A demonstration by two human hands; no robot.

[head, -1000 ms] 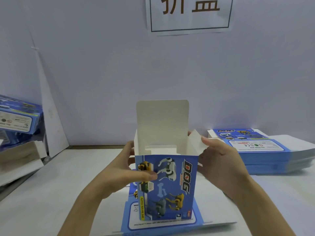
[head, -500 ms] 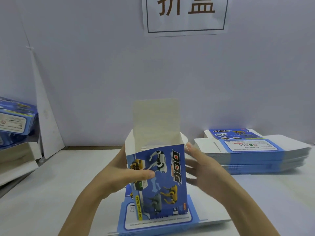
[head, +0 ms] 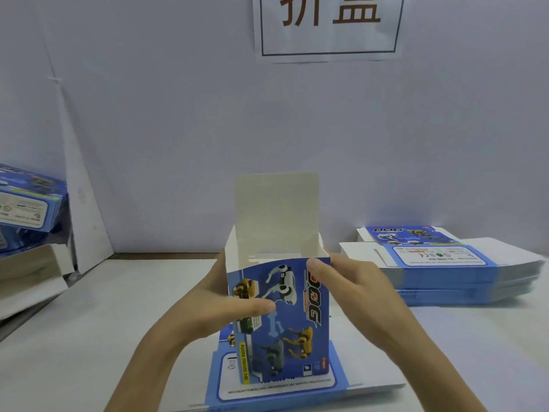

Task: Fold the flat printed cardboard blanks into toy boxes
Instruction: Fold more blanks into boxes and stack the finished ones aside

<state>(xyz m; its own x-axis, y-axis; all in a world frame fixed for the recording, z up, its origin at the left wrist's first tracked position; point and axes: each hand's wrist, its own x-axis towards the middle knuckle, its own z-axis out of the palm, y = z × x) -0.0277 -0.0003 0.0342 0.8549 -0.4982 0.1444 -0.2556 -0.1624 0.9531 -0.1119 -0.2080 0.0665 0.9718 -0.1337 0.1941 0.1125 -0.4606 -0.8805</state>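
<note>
Head view. Grips the toy box (head: 292,331) from its left side with the left hand (head: 219,304), thumb laid across the printed blue front, other fingers hidden behind the left wall. Pinches the upper right corner of the same box with the right hand (head: 359,289), thumb on the front edge, fingers curled round the right wall. Holds the box upright over the middle of the table (head: 89,322), right above a flat blank (head: 276,392) lying there; cannot tell whether touching it or just over it. Shows an open top, with the white lid flap (head: 276,209) standing straight up at the back and small side flaps raised beside it. Farther right on the table, well apart from the hands, a stack of flat blanks (head: 445,272). At the left edge, finished blue boxes (head: 26,203) above pieces of white cardboard (head: 29,269). On the wall behind, a paper sign (head: 326,31) with two large characters.
</note>
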